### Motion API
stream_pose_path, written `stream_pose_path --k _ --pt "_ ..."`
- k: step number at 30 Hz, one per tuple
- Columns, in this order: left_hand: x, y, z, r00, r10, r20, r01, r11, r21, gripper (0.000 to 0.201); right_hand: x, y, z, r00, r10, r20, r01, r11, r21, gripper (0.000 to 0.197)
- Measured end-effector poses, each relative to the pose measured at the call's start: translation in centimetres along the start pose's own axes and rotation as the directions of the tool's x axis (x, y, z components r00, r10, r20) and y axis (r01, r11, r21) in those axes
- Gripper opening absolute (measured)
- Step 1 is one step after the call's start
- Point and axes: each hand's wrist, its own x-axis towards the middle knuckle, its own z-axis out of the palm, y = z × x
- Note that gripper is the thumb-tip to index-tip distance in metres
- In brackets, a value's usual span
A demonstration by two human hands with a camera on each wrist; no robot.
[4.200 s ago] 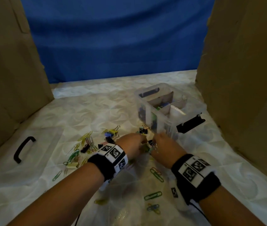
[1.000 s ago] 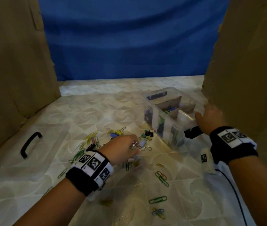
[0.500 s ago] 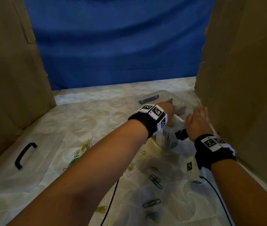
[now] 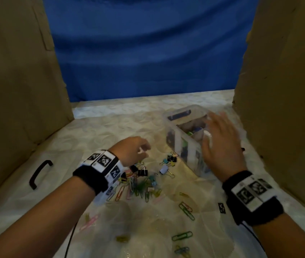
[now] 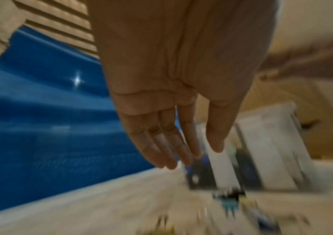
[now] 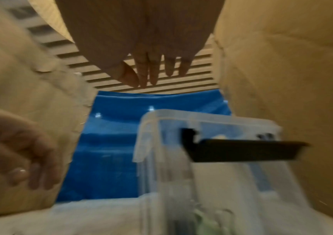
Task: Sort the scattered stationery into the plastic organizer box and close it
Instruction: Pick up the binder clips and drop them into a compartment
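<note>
The clear plastic organizer box (image 4: 177, 140) stands open at the right, with dividers and some stationery inside. My right hand (image 4: 220, 135) spreads flat and open over its near end; the wrist view shows straight fingers (image 6: 153, 76) above the box (image 6: 201, 143) and its black latch (image 6: 241, 149). My left hand (image 4: 138, 151) hovers over the pile of binder clips (image 4: 142, 172) and paper clips (image 4: 138, 187), left of the box. In the blurred left wrist view its fingers (image 5: 169, 152) hang relaxed and hold nothing.
The clear lid with a black handle (image 4: 40, 172) lies flat at the left. Loose paper clips (image 4: 182, 236) dot the near cloth. Cardboard walls (image 4: 17, 71) (image 4: 287, 90) close both sides, and a blue backdrop (image 4: 148, 53) closes the far end.
My left hand has pulled back from the box and now hangs over the clip pile with nothing in it. My right hand has shifted from the box's near end to above its top.
</note>
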Motion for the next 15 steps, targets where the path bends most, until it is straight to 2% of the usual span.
stream_pose_path --k 2,3,5,7,8,9,13,15 --pt "-0.1 -1.0 1.5 0.996 -0.05 0.07 0.047 0.998 0.043 0.033 -0.3 -2.0 1.5 0.977 -0.207 0.054 0.203 0.977 0.063 0.035" --pt "0.0 -1.0 2.2 0.995 -0.042 0.088 0.037 0.998 0.058 0.036 -0.2 -2.6 2.7 0.96 -0.244 0.139 0.233 0.968 0.089 0.032" --pt "0.5 0.0 3.1 0.994 0.027 0.11 -0.036 0.997 0.075 0.041 0.7 -3.3 5.9 0.895 -0.158 0.417 0.135 0.987 0.084 0.032" --pt "1.2 1.6 4.0 0.982 0.1 0.157 -0.114 0.99 0.085 0.041 1.7 -3.4 9.0 0.756 0.009 0.654 0.034 0.998 -0.054 0.043" --pt "1.5 2.3 4.6 0.976 0.127 0.177 -0.146 0.984 0.097 0.038 2.1 -3.3 10.1 0.697 0.06 0.715 0.031 0.993 -0.114 0.049" --pt "1.9 2.8 5.2 0.973 0.136 0.188 -0.159 0.981 0.11 0.033 2.4 -3.2 11.0 0.66 0.085 0.746 0.037 0.989 -0.146 0.052" --pt "2.5 3.1 6.9 0.975 0.078 0.21 -0.091 0.994 0.053 0.031 2.0 -2.4 13.0 0.595 0.11 0.796 0.075 0.979 -0.191 0.045" --pt "2.5 2.6 7.0 0.975 0.087 0.204 -0.102 0.993 0.064 0.03 1.6 -2.5 13.3 0.597 0.133 0.791 0.092 0.968 -0.232 0.039"
